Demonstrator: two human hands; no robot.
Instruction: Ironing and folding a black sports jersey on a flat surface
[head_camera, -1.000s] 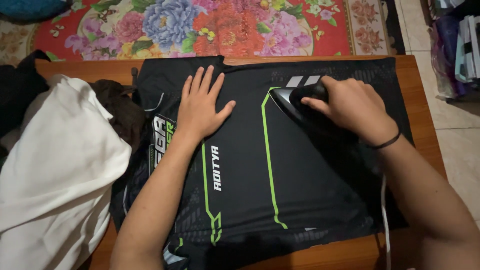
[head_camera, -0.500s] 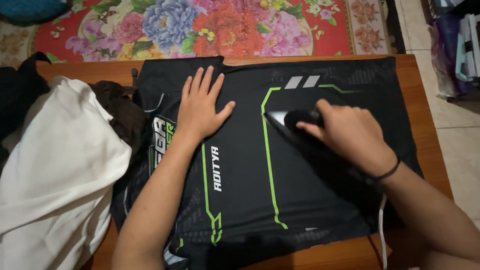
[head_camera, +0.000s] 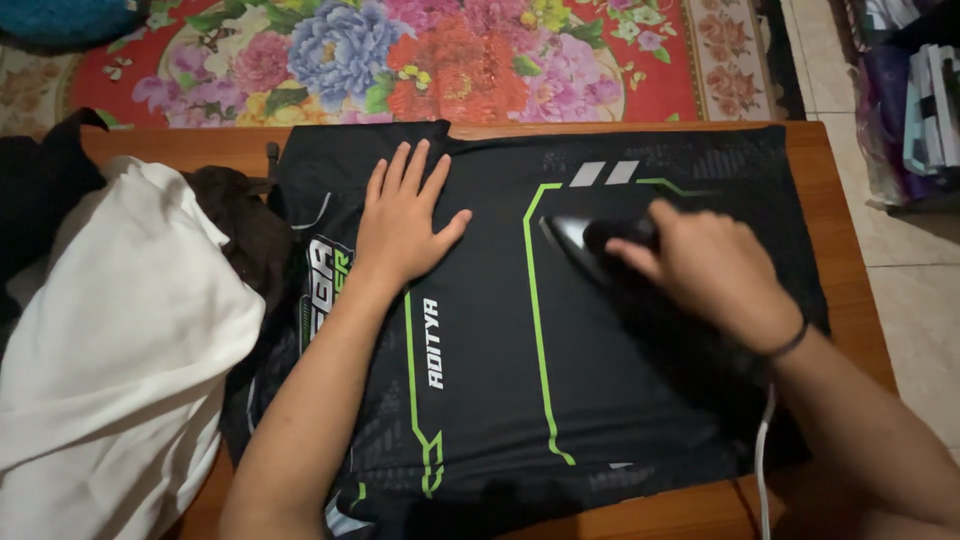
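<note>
- The right hand (head_camera: 715, 270) is gripping a black iron (head_camera: 590, 245) resting on the black jersey (head_camera: 500, 340).
- The left hand (head_camera: 405, 220) is lying flat, fingers spread wide, on the jersey.
- The jersey is covering the wooden tabletop (head_camera: 850, 240).
- A white cloth (head_camera: 110, 340) is crowding the left; a floral rug (head_camera: 420, 55) is lying beyond.

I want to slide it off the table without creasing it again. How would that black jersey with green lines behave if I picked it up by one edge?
The black synthetic jersey with green lines would probably flop and fold, since it lies thin and flat on the wooden table. Its smooth fabric looks light and perhaps slippery; the left hand presses it flat while the right hand grips the black iron.
</note>
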